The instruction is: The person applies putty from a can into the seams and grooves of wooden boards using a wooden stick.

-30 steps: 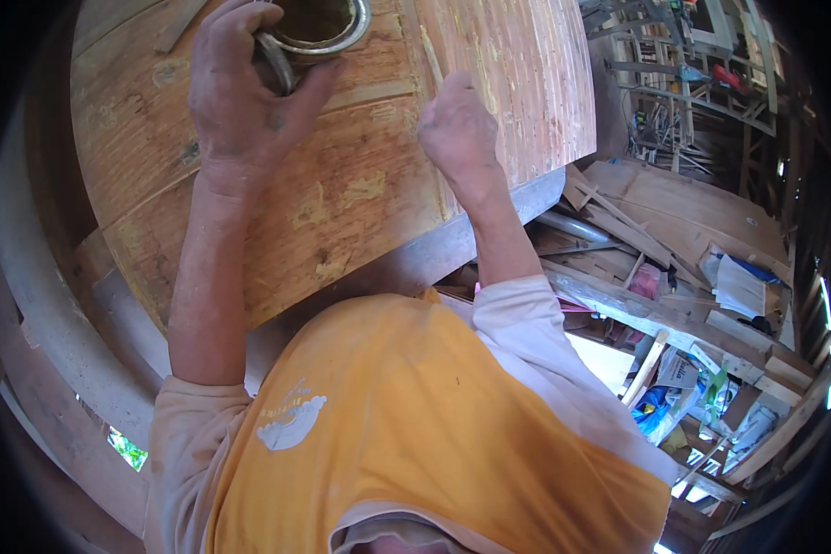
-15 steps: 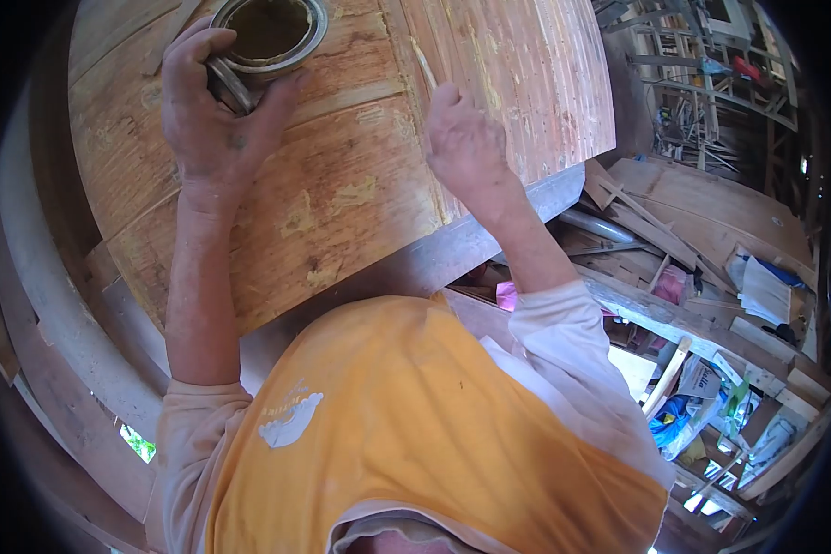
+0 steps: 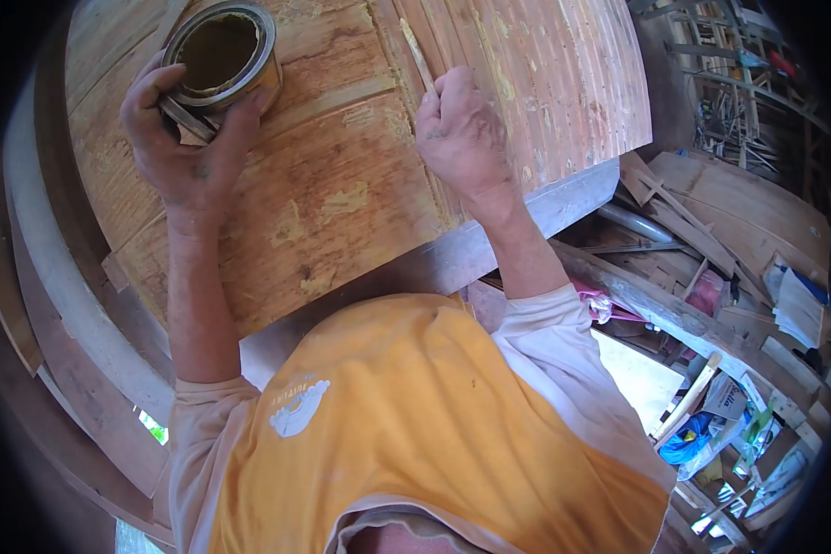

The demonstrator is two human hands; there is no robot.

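My left hand (image 3: 189,152) is wrapped round the near side of an open metal can (image 3: 269,72) with yellowish filler smeared along its rim. A flat metal piece (image 3: 186,120), seen nearly edge-on, lies between thumb and fingers against the can; its kind is unclear. In my right hand (image 3: 466,134), closed in a fist, is a thin stick-like tool (image 3: 416,54) with pale filler on its far end. That end is over a groove of the wooden panel (image 3: 342,249), though contact cannot be made out. Yellowish patches mark the panel's surface.
A pale beam (image 3: 489,242) runs under the panel's near edge. Right of it lie wood offcuts (image 3: 679,226), a sheet of white paper (image 3: 800,309) and a blue plastic bag (image 3: 688,441). A curved grey pipe-like piece (image 3: 60,249) passes along the left.
The can and my left hand have shifted left in the view, and more of the can's side shows. My right hand and the tool's tip are slightly higher and further left. The view itself has moved too.
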